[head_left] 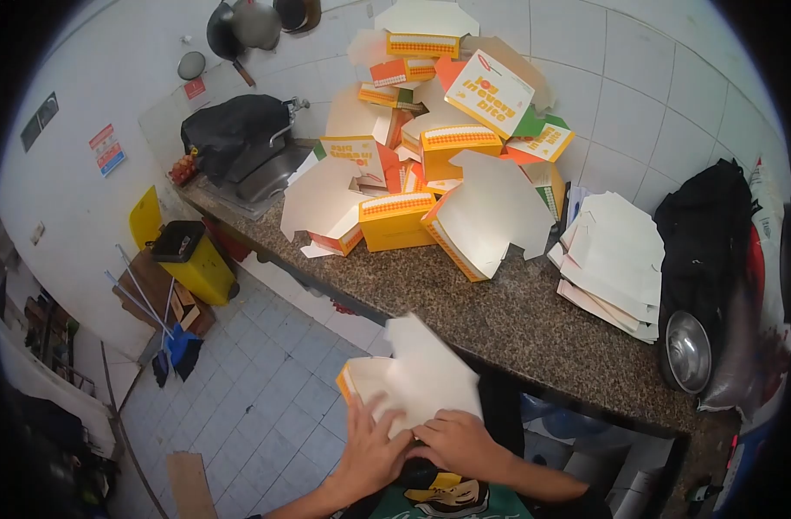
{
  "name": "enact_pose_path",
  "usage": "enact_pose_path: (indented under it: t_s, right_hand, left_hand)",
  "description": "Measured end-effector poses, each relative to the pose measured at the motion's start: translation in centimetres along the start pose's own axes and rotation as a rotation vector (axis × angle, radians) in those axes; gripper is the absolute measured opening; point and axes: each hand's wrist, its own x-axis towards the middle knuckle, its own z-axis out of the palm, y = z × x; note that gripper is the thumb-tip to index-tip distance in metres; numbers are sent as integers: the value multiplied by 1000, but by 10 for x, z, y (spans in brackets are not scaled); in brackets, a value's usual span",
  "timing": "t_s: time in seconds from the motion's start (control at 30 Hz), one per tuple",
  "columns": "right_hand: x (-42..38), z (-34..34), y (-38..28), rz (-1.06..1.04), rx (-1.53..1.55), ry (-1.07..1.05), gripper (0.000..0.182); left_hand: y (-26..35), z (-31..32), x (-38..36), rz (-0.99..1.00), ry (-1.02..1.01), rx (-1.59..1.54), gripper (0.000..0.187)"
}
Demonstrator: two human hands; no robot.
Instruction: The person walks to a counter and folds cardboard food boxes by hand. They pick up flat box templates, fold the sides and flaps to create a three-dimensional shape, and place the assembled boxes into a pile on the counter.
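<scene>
In front of my body, below the counter's edge, is a partly folded cardboard food box [430, 368], white inside with a yellow-orange side. Its large lid flap stands raised and looks slightly blurred. My left hand [374, 445] grips the near left part, fingers bent over the wall into the box. Close beside it, my right hand [456, 441] is closed on the near right corner; its fingertips are partly hidden. On the counter ahead, a heap of folded boxes with open lids surrounds a yellow box [397, 221]. A stack of flat white cardboard blanks [616, 259] lies to the right.
The speckled granite counter [508, 316] runs diagonally ahead. A sink [270, 177] with a black covering is at its far left. Beside the blanks are a black bag [703, 233] and a metal bowl [688, 350]. A yellow bin [196, 264] stands on the tiled floor.
</scene>
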Motion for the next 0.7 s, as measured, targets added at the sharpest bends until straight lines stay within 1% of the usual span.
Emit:
enact_pose_path:
  t_s: [0.03, 0.07, 0.1, 0.13, 0.17, 0.2, 0.23, 0.27, 0.3, 0.37, 0.4, 0.47, 0.5, 0.53, 0.57, 0.63, 0.67, 0.7]
  right_hand:
    - [2, 3, 4, 122, 55, -148, 40]
    - [5, 5, 11, 101, 91, 4, 23]
    - [6, 6, 12, 99, 92, 6, 23]
    - [10, 4, 11, 249, 341, 67, 20]
    - [13, 3, 9, 399, 591, 130, 18]
    - [17, 5, 2, 340, 686, 246, 12]
    - [24, 6, -5, 338, 681, 251, 12]
    - [30, 7, -13, 303, 760, 277, 12]
    - [33, 7, -18, 271, 842, 299, 12]
    - [42, 1, -12, 249, 847, 277, 11]
    - [47, -4, -7, 196, 812, 276, 11]
    - [58, -17, -1, 104, 683, 300, 9]
    - [61, -20, 0, 104, 686, 293, 9]
    - [61, -21, 0, 187, 702, 405, 7]
    - [60, -21, -1, 276, 719, 506, 6]
    - [54, -24, 12, 261, 517, 621, 7]
    - [54, -27, 14, 232, 498, 669, 9]
    - [49, -22, 14, 247, 517, 630, 9]
  left_hand:
    - [-1, 3, 3, 5, 1, 2, 40]
    - [-1, 8, 5, -62, 279, -30, 51]
    - [-3, 12, 5, -130, 558, -61, 63]
    - [-6, 17, 4, -182, 578, -107, 83]
    - [-4, 23, 4, -178, 581, -104, 83]
    - [1, 31, 5, -339, 563, -517, 82]
    - [2, 40, 4, -495, 524, -931, 82]
    - [-17, 58, 1, -287, 614, -523, 73]
    - [-20, 54, 2, -288, 608, -524, 73]
    - [-22, 36, 16, -266, 670, -479, 57]
    - [-22, 24, 22, -260, 691, -474, 49]
    - [-25, 18, 31, -262, 691, -435, 50]
    - [-25, 17, 36, -265, 688, -404, 51]
    - [-26, 15, 41, -243, 679, -425, 46]
    - [-27, 13, 46, -273, 678, -426, 46]
    - [-30, 7, 50, -165, 648, -355, 50]
    - [-28, 3, 52, -212, 643, -355, 50]
    - [-25, 1, 54, -188, 620, -368, 51]
